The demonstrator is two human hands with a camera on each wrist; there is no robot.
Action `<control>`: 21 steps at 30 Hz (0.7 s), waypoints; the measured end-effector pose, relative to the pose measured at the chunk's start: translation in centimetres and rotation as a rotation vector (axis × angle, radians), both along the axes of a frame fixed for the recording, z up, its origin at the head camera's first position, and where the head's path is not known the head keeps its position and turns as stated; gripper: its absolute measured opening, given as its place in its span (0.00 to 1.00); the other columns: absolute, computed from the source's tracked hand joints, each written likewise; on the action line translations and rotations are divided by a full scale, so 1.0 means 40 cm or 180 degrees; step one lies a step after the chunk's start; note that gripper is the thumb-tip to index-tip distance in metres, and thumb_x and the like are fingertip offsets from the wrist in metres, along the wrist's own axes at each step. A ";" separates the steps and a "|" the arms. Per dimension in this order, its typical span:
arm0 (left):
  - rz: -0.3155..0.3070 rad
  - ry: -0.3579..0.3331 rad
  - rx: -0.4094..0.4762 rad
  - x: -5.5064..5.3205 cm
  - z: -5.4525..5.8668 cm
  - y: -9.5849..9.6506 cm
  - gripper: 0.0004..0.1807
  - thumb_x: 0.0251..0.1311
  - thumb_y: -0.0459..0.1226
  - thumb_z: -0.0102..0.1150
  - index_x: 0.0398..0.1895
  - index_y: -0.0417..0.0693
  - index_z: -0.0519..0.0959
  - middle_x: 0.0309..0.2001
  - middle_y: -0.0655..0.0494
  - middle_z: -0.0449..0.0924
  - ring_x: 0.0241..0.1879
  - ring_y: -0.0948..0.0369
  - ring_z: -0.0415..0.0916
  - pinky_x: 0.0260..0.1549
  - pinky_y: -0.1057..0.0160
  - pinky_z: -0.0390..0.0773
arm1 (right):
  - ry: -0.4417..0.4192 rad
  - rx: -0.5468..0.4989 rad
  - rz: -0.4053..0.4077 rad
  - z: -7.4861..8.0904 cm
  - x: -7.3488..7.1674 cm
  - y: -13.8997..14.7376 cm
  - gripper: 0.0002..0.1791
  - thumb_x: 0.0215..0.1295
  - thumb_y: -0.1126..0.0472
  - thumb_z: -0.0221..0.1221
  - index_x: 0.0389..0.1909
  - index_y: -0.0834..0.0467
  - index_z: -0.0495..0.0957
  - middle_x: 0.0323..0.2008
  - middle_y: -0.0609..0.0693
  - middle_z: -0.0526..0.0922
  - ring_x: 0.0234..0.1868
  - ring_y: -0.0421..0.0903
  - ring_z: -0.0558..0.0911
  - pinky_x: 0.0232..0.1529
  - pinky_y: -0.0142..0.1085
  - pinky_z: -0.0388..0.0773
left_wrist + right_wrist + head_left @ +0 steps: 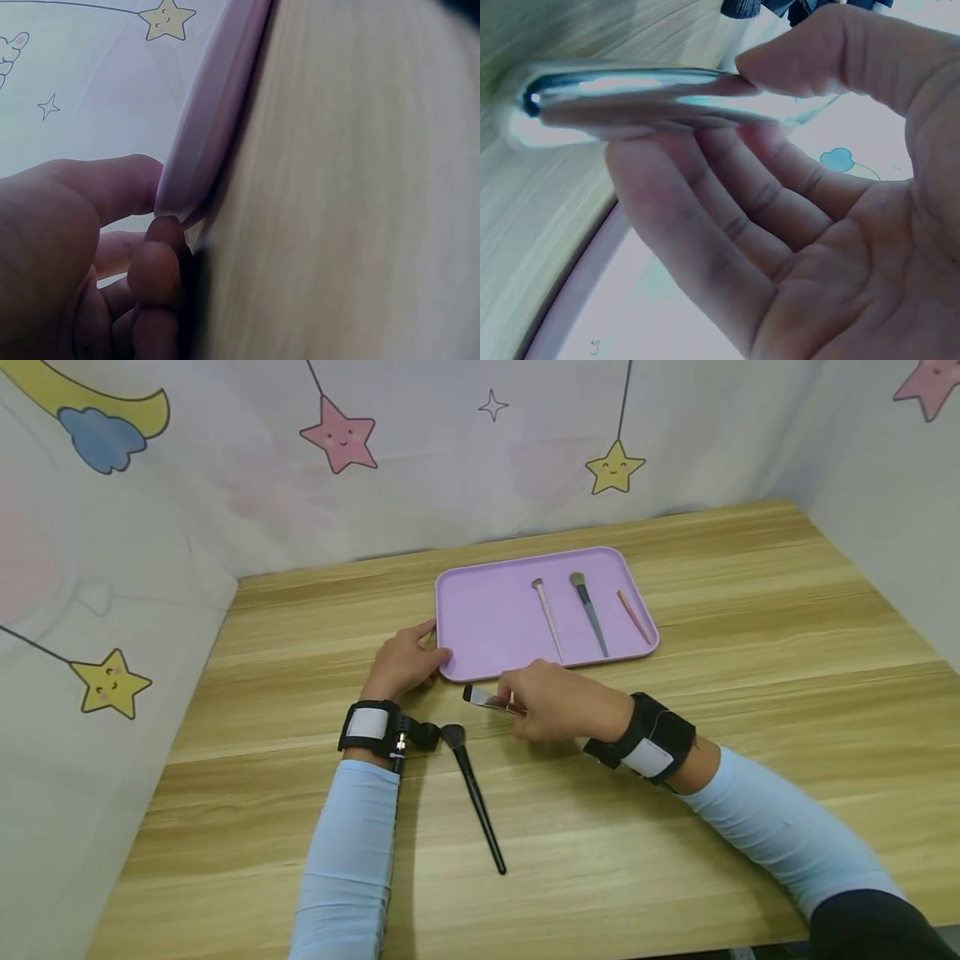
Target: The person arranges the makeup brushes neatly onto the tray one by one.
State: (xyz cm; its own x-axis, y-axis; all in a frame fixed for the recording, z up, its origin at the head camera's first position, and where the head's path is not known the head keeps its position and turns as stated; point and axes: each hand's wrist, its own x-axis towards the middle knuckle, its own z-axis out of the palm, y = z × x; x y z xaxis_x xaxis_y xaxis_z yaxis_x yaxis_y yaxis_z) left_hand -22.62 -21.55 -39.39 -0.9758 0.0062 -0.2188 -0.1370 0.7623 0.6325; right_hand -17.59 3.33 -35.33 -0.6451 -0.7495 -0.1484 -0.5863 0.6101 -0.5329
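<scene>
The fingers of the right hand (558, 700) pinch a flat makeup brush (483, 697) near the lilac tray's (483, 610) front edge, its corner pinched by the left hand (402, 662), and a slack grip could let the glossy brush swivel and drop.

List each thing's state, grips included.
Purple tray, on the table
Pale brush, in the tray
Green brush, in the tray
Pink stick, in the tray
Black brush, lying on the table
Silver-necked brush, held
Left grip, holding the tray's near left corner
Right grip, pinching the silver-necked brush
</scene>
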 end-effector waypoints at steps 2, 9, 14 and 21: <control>0.0008 0.0002 0.0007 0.000 -0.001 0.000 0.39 0.64 0.47 0.60 0.78 0.56 0.62 0.19 0.52 0.80 0.18 0.58 0.76 0.21 0.62 0.71 | 0.0056 -0.0073 -0.0023 0.001 -0.002 0.000 0.16 0.55 0.69 0.64 0.46 0.61 0.82 0.30 0.49 0.81 0.25 0.42 0.75 0.25 0.35 0.73; 0.0006 0.0001 -0.0012 0.001 0.002 0.002 0.39 0.64 0.47 0.59 0.79 0.55 0.62 0.18 0.52 0.79 0.17 0.59 0.75 0.20 0.62 0.70 | 0.0316 -0.0465 -0.0142 0.002 -0.009 0.003 0.10 0.59 0.69 0.64 0.43 0.64 0.81 0.28 0.47 0.83 0.27 0.40 0.79 0.30 0.34 0.77; -0.0005 -0.0002 -0.0008 0.001 0.005 0.002 0.39 0.64 0.47 0.59 0.79 0.55 0.62 0.18 0.53 0.79 0.18 0.58 0.75 0.21 0.62 0.70 | 0.0316 -0.0669 -0.0303 -0.001 -0.015 0.002 0.09 0.61 0.66 0.67 0.42 0.64 0.81 0.28 0.48 0.85 0.23 0.38 0.78 0.25 0.33 0.75; 0.0009 -0.0024 -0.0006 0.003 0.004 0.002 0.39 0.64 0.47 0.59 0.79 0.56 0.61 0.19 0.52 0.79 0.18 0.58 0.75 0.21 0.62 0.71 | 0.0402 -0.0696 -0.0506 0.001 -0.020 0.002 0.13 0.63 0.61 0.68 0.44 0.66 0.83 0.28 0.50 0.87 0.26 0.39 0.83 0.29 0.35 0.78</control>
State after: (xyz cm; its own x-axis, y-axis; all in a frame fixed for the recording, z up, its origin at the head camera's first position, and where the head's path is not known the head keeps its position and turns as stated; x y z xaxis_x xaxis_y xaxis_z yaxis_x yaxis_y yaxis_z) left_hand -22.50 -21.46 -39.24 -0.9741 0.0030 -0.2260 -0.1438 0.7631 0.6301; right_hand -18.40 3.42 -35.31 -0.7600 -0.6430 0.0943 -0.5626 0.5783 -0.5908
